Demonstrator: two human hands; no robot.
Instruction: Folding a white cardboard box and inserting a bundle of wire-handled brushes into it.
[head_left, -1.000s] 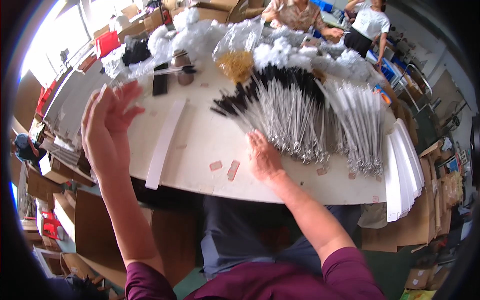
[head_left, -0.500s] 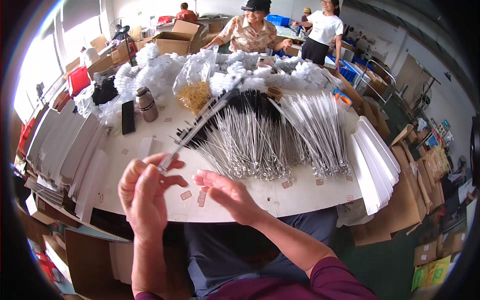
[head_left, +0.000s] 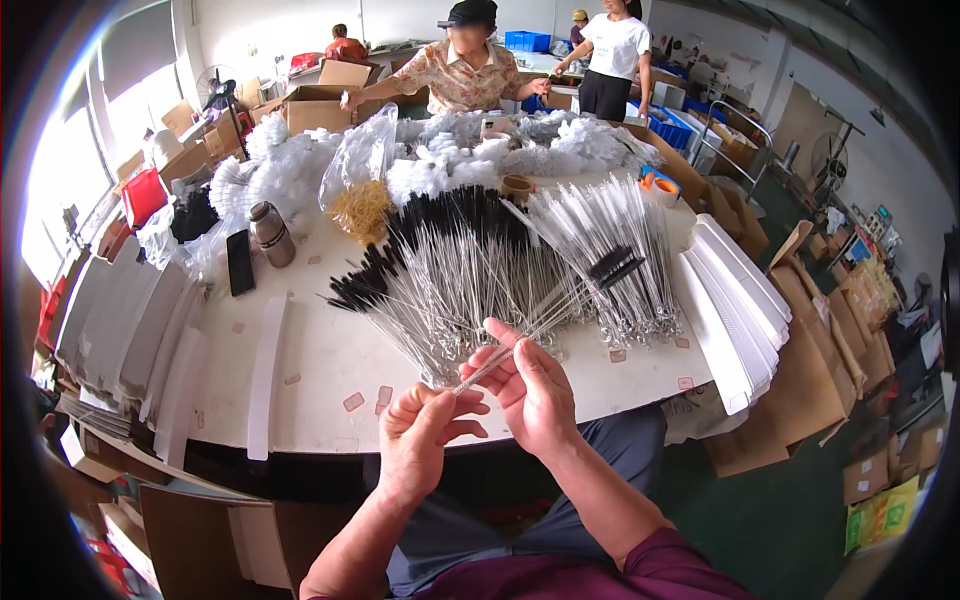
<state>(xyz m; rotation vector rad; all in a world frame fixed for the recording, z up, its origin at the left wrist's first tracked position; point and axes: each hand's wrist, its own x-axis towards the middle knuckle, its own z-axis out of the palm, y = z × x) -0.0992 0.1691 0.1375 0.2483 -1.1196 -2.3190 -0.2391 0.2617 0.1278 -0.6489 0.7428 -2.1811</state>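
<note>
Across the white tabletop (head_left: 320, 360) a heap of thin wire brushes with black and white bristles (head_left: 470, 270) is spread. One black-tipped wire brush (head_left: 545, 310) (raised above the edge) is pinched by left hand (head_left: 425, 435) and right hand (head_left: 530, 385), both grips clamped on it.

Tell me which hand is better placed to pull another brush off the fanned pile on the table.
Probably the right hand: it sits closer to the brush pile, pinching the held brush only lightly, while the left hand grips its wire end.

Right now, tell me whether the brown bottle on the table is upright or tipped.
Upright. The brown bottle stands on its base on the white table, cap on top, beside the black phone.
</note>
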